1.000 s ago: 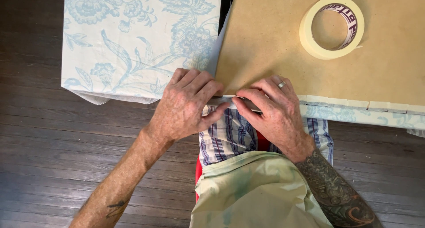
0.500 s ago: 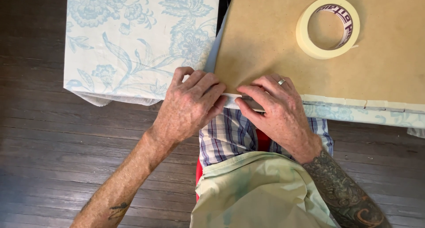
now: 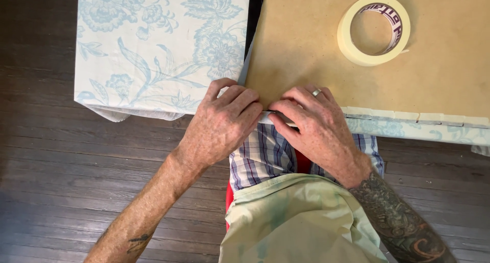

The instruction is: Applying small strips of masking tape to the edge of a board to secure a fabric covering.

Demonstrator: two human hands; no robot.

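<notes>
Floorboards (image 3: 61,191) of dark wood fill the left and bottom of the frame. A brown board (image 3: 316,53) covers the upper right, a blue-flowered fabric panel (image 3: 153,43) the upper left. At centre, the left hand (image 3: 222,125) and right hand (image 3: 316,127) press fingertips down on a pale tape strip (image 3: 268,117) along the board's lower edge. A tape roll (image 3: 373,30) lies on the board at upper right, nothing inside its ring.
</notes>
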